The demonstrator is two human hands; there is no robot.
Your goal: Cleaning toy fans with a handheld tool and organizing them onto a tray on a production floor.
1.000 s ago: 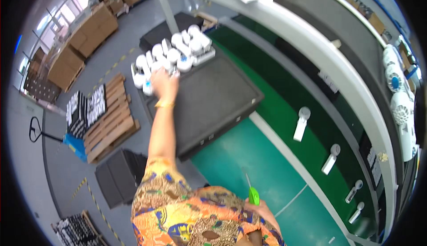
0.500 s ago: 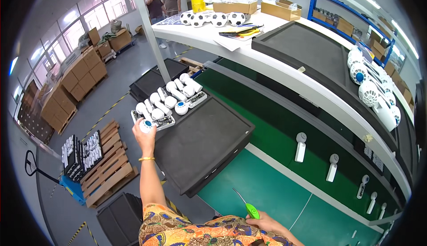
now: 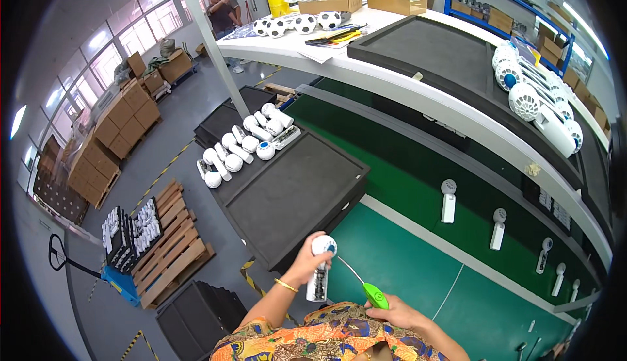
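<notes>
One long green bench [image 3: 405, 260] fills ctr-R, w/ white fans spaced along its R side; L of it, blk tray [image 3: 294, 194], w/ a cluster of white fan units [image 3: 249, 143] at far-L edge. Then hands: L hand [image 3: 304, 261] part-closed, gripping held fan by its head; R hand [image 3: 395, 312] closed round driver's green handle. Held fan [image 3: 317, 282] is near tray's near corner, dark innards showing; driver [image 3: 375, 295] tip near fan head, can't tell if touching
</notes>
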